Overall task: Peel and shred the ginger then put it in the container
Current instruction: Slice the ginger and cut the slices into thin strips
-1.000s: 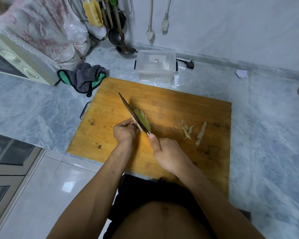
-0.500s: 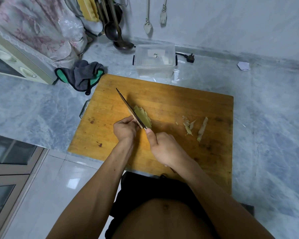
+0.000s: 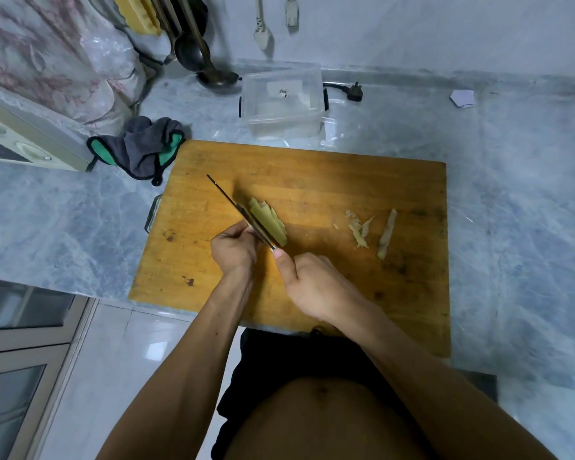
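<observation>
Yellow-green ginger slices (image 3: 269, 220) lie fanned on the wooden cutting board (image 3: 329, 180), right of a knife blade (image 3: 233, 204) seen edge-on. My right hand (image 3: 316, 287) grips the knife handle, thumb along its spine. My left hand (image 3: 234, 249) sits on the blade's left side, fingers curled on the uncut ginger, which is mostly hidden. Ginger peel strips (image 3: 387, 234) lie further right on the board. A clear plastic container (image 3: 281, 101) stands behind the board.
A grey and green cloth (image 3: 143, 144) lies at the board's back left corner. Ladles (image 3: 210, 68) hang at the wall. An oven (image 3: 20, 141) stands far left. A plug (image 3: 354, 92) lies beside the container. Marble counter (image 3: 518, 227) spreads to the right.
The knife stays against the ginger and the hands keep their grip. The whole scene shifts slightly in view with small head motion.
</observation>
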Action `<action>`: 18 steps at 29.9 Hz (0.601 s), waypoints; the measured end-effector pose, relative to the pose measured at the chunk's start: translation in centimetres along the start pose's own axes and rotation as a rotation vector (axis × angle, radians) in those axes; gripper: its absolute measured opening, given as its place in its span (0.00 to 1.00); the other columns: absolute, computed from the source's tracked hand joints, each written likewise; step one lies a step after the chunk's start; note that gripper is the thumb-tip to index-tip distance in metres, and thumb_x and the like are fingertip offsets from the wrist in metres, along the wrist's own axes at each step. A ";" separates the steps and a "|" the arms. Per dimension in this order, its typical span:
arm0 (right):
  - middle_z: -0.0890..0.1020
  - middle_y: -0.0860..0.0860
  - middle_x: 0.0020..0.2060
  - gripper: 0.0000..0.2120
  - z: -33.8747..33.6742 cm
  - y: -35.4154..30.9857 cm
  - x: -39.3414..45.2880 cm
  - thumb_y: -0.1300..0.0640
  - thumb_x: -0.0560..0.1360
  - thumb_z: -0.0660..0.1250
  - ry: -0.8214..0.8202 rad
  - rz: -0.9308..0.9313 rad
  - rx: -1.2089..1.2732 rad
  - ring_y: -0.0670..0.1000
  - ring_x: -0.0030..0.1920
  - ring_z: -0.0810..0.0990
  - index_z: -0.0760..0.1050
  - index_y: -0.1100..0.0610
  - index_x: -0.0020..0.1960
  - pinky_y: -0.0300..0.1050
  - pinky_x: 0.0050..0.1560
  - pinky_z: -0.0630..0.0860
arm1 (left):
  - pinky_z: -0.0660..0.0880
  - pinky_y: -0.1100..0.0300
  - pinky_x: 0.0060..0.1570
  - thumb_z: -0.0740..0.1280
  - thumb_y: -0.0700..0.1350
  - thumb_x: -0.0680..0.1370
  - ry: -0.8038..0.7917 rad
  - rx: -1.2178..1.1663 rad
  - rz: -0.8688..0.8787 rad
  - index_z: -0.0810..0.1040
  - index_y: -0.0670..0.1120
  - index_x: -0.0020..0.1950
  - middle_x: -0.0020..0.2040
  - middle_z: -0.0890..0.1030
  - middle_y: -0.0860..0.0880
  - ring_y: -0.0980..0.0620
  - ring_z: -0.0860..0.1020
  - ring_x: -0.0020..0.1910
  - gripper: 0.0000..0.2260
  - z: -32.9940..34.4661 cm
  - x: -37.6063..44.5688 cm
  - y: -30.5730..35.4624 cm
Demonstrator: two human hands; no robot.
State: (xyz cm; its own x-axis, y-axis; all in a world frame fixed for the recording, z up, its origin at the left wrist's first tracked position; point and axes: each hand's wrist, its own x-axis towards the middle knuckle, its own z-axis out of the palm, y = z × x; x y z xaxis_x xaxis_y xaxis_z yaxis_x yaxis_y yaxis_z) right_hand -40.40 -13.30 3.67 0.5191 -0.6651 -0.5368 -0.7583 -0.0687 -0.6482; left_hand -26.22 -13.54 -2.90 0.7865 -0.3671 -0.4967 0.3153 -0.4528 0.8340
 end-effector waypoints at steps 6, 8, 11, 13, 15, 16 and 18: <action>0.75 0.54 0.31 0.32 0.1 -0.4 0.1 0.37 0.83 0.45 0.007 -0.011 0.013 0.54 0.34 0.76 0.68 0.56 0.32 0.45 0.34 0.66 | 0.74 0.70 0.26 0.63 0.27 0.76 0.025 0.011 -0.002 0.79 0.30 0.53 0.42 0.81 0.42 0.49 0.78 0.34 0.09 0.1 0.4 0.1; 0.75 0.53 0.31 0.32 -0.1 -0.4 0.0 0.37 0.83 0.45 0.009 -0.019 0.020 0.55 0.33 0.76 0.69 0.56 0.32 0.46 0.34 0.67 | 0.76 0.67 0.27 0.63 0.27 0.76 0.023 0.001 -0.025 0.80 0.33 0.53 0.43 0.81 0.41 0.50 0.79 0.33 0.09 0.0 0.4 0.2; 0.76 0.52 0.31 0.31 -0.4 -0.3 -0.2 0.37 0.83 0.45 0.011 -0.036 0.016 0.53 0.33 0.76 0.70 0.56 0.33 0.48 0.34 0.69 | 0.78 0.65 0.28 0.63 0.28 0.75 0.033 -0.016 -0.043 0.79 0.39 0.44 0.38 0.80 0.44 0.50 0.78 0.33 0.09 0.1 0.4 0.3; 0.76 0.52 0.32 0.31 -0.5 -0.3 -0.3 0.37 0.83 0.44 0.004 -0.039 0.017 0.53 0.35 0.76 0.71 0.56 0.35 0.48 0.35 0.71 | 0.82 0.58 0.36 0.64 0.28 0.75 0.047 -0.069 -0.070 0.77 0.43 0.38 0.36 0.80 0.46 0.48 0.80 0.35 0.12 0.0 0.4 0.5; 0.76 0.51 0.33 0.31 -0.7 -0.3 -0.3 0.37 0.83 0.44 -0.019 -0.023 0.038 0.51 0.36 0.75 0.71 0.55 0.35 0.48 0.37 0.71 | 0.82 0.52 0.45 0.67 0.31 0.76 0.045 -0.102 -0.105 0.79 0.42 0.41 0.41 0.82 0.43 0.47 0.82 0.39 0.08 -0.4 0.8 0.3; 0.75 0.51 0.33 0.31 -0.7 -0.2 -0.3 0.36 0.83 0.44 -0.028 -0.016 0.053 0.50 0.35 0.75 0.71 0.54 0.35 0.47 0.38 0.71 | 0.82 0.51 0.45 0.69 0.33 0.76 0.045 -0.104 -0.116 0.79 0.41 0.44 0.44 0.83 0.42 0.48 0.82 0.40 0.05 -0.7 0.9 0.2; 0.75 0.50 0.31 0.30 -0.7 -0.1 -0.6 0.36 0.83 0.44 -0.037 -0.011 0.075 0.49 0.32 0.75 0.70 0.53 0.34 0.47 0.38 0.73 | 0.83 0.53 0.42 0.69 0.34 0.76 0.053 -0.130 -0.137 0.79 0.41 0.47 0.48 0.82 0.41 0.49 0.82 0.39 0.03 -1.4 1.0 0.0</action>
State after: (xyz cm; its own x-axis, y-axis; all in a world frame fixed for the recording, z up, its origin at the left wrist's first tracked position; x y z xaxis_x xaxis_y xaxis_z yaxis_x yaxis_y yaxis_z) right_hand -40.86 -13.42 4.45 0.5425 -0.6369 -0.5478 -0.7215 -0.0192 -0.6921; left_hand -24.70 -12.80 -3.04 0.7572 -0.2648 -0.5971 0.4846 -0.3852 0.7853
